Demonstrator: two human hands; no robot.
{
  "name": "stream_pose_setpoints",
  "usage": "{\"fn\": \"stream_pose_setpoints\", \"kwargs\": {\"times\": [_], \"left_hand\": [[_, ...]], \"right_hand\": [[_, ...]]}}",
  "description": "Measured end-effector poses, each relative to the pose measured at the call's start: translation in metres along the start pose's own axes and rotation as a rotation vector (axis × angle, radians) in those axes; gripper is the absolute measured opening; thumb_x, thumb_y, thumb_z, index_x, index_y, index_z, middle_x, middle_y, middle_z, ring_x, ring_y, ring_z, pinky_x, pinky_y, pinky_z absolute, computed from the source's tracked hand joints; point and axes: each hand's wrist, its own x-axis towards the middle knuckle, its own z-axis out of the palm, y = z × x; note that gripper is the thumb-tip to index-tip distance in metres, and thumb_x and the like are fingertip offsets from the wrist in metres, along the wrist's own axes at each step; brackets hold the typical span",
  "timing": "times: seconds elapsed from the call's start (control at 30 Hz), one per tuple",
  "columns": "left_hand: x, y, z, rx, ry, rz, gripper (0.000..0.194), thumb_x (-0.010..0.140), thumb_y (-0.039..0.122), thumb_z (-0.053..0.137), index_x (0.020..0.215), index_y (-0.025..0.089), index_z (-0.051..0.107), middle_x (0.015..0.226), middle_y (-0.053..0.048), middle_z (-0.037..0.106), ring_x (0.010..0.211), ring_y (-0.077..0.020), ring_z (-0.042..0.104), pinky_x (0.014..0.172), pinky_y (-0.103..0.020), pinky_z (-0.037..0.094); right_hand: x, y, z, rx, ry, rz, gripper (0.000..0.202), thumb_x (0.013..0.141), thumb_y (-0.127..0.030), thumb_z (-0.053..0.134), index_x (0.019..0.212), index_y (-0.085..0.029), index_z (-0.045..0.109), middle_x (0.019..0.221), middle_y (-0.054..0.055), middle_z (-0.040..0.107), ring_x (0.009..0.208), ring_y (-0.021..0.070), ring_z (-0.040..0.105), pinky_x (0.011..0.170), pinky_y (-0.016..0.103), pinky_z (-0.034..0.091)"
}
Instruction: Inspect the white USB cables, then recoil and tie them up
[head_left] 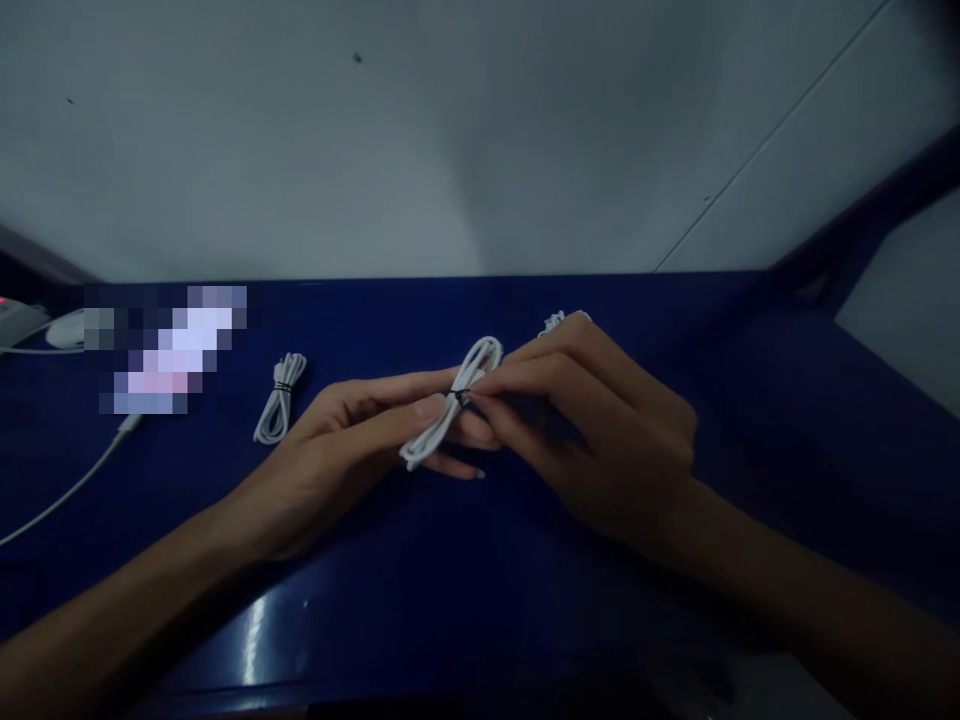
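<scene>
Above the blue table, a coiled white cable (431,440) is held tilted between both hands, with a thin black tie around its middle. My left hand (360,425) grips the bundle, thumb on top and fingers beneath. The thumb and forefinger of my right hand (592,420) pinch at the black tie (459,396); the tie's end is partly hidden by the fingertips. A second coiled white cable (280,400), bound with a dark band, lies on the table left of my left hand. More white cable (553,322) shows behind my right hand, mostly covered by it.
A lit, pixelated device (176,350) lies at the left with a white cord (82,485) running from it. Beside it at the far left is a white plug-like object (66,328). A pale wall (375,170) rises behind the blue table (420,580).
</scene>
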Motion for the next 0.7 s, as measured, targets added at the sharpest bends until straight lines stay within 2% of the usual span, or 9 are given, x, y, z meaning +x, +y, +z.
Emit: {"fn": "stream_pose_setpoints", "kwargs": {"times": [0.27, 0.47, 0.7], "left_hand": [[0.0010, 0.0009, -0.0029, 0.019, -0.041, -0.077, 0.032, 0.110, 0.027, 0.068, 0.140, 0.023, 0.078, 0.131, -0.015, 0.083, 0.115, -0.0279, 0.082, 0.097, -0.041, 0.070], [0.0026, 0.0023, -0.0021, 0.015, -0.042, -0.037, 0.032, 0.108, 0.022, 0.072, 0.140, 0.020, 0.077, 0.117, -0.014, 0.087, 0.076, -0.0182, 0.084, 0.078, -0.029, 0.071], [0.0023, 0.0014, 0.0002, 0.014, -0.027, 0.014, 0.032, 0.108, 0.023, 0.071, 0.140, 0.018, 0.075, 0.116, -0.015, 0.087, 0.080, -0.0211, 0.085, 0.081, -0.033, 0.072]], "right_hand": [[0.0022, 0.0027, -0.0036, -0.084, -0.084, -0.117, 0.017, 0.105, -0.009, 0.072, 0.105, -0.026, 0.071, 0.092, 0.004, 0.077, 0.081, 0.0201, 0.071, 0.068, 0.038, 0.061], [0.0049, 0.0003, -0.0038, -0.046, -0.052, -0.122, 0.019, 0.103, -0.008, 0.074, 0.099, -0.027, 0.073, 0.085, 0.001, 0.077, 0.074, 0.0181, 0.068, 0.060, 0.035, 0.055], [0.0077, -0.0008, -0.0043, -0.020, -0.082, -0.087, 0.018, 0.104, -0.011, 0.074, 0.099, -0.028, 0.075, 0.084, -0.001, 0.078, 0.070, 0.0169, 0.069, 0.059, 0.035, 0.058]]}}
